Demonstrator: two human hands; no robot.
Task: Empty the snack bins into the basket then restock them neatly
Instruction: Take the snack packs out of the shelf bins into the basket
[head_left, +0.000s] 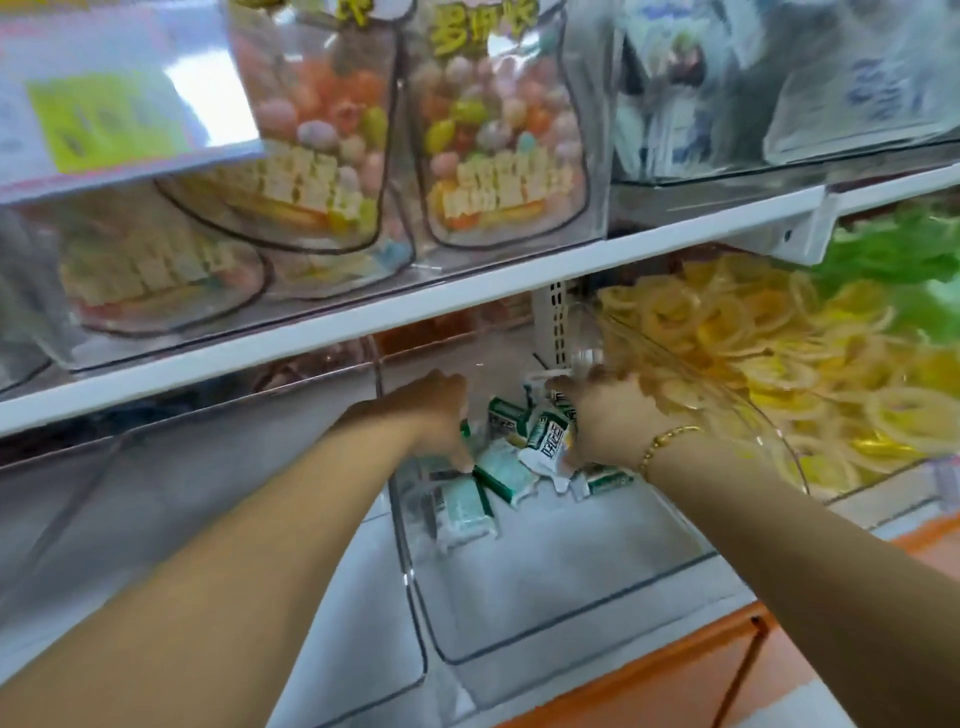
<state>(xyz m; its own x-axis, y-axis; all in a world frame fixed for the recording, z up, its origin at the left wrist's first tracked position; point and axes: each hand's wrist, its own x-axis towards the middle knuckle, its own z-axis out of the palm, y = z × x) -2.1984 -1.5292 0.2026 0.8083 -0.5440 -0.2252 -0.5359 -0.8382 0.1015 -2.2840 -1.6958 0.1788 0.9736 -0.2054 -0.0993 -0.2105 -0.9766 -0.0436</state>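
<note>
Evidently, my left grip (441, 415) and right grip (608, 423) are each holding snack packets (501, 470) inside the almost emptied bin (561, 613).

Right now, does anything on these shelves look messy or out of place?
Yes: the green-and-white snack packets lie jumbled at all angles at the back of the clear bin, while its front part is bare.
</note>
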